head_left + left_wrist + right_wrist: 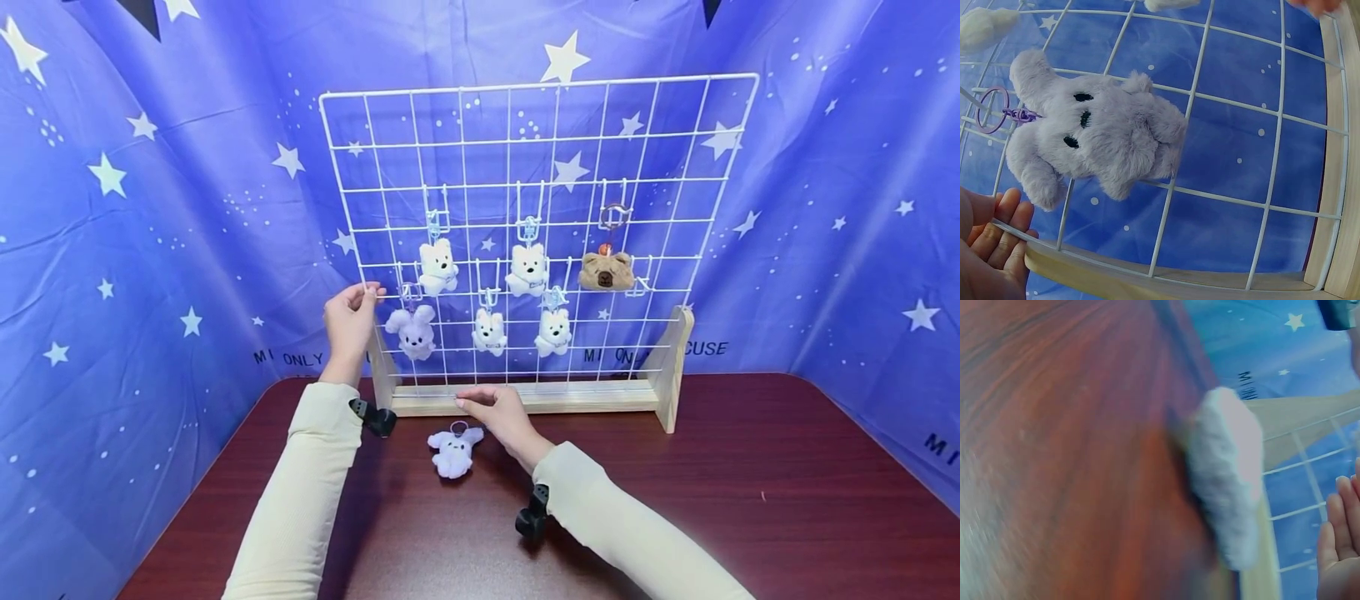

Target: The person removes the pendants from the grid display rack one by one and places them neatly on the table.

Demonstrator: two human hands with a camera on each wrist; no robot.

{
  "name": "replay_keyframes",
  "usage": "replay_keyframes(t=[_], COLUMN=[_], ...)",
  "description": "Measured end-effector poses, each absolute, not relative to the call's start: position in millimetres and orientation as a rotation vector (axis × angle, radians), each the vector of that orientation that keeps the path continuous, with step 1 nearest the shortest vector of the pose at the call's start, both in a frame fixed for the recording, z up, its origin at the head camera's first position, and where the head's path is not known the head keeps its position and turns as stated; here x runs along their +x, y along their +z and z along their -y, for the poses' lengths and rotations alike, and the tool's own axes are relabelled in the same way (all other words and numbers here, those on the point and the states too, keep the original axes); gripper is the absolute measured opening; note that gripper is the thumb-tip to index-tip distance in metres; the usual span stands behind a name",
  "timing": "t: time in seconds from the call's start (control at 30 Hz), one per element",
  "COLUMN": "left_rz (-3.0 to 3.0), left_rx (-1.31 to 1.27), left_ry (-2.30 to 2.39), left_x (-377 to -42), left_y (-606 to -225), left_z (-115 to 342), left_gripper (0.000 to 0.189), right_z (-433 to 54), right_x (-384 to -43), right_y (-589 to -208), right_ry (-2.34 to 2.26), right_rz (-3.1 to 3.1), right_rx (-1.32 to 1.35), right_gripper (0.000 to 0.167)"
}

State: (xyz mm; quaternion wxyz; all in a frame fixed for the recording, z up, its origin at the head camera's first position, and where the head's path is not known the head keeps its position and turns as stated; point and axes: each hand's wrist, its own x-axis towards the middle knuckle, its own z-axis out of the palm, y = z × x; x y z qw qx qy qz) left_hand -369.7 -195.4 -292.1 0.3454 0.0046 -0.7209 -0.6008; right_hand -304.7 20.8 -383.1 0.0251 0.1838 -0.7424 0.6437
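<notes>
My left hand (pixel 351 315) pinches the left edge wire of a white wire grid rack (pixel 510 90); in the left wrist view the fingers (pixel 1013 228) curl at that wire. Close by hangs a lilac plush bunny keychain (pixel 415 333), its purple ring (pixel 992 111) on a hook. My right hand (pixel 506 417) is at the front of the rack's wooden base (pixel 585 402), holding nothing. Its fingers (pixel 1342 519) look straight in the right wrist view. Beside it, a second lilac plush bunny keychain (pixel 452 454) lies on the table, blurred in the right wrist view.
Several white plush bear keychains (pixel 528 268) and a brown plush keychain (pixel 607 272) hang from hooks on the rack. A bare hook (pixel 639 285) sticks out at right. The rack stands on a dark red table (pixel 750 500) before a blue star-print cloth (pixel 847 167).
</notes>
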Motion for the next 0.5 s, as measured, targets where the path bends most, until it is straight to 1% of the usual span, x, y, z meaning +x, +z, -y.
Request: replay_keyframes(t=[0.13,0.2,0.37,0.5], left_rz=[1.874,1.867,1.864,1.866], left_rx=[0.018,0.022,0.034,0.039], left_ry=[-1.556,-1.557,-1.561,-1.576], left_x=[-370,-369,-368,-368], left_y=[-292,-292,-291,-291], left_z=[196,195,194,194], left_gripper=[0.023,0.023,0.024,0.023], right_z=[-34,-40,-56,-71], right_x=[-298,-302,-313,-309], right_y=[-365,-363,-360,-345], right_ry=[1.876,1.837,1.822,1.796], right_rz=[2.321,2.335,2.313,2.278], right_rx=[0.698,0.745,0.761,0.78], right_gripper=[0.02,0.02,0.024,0.026])
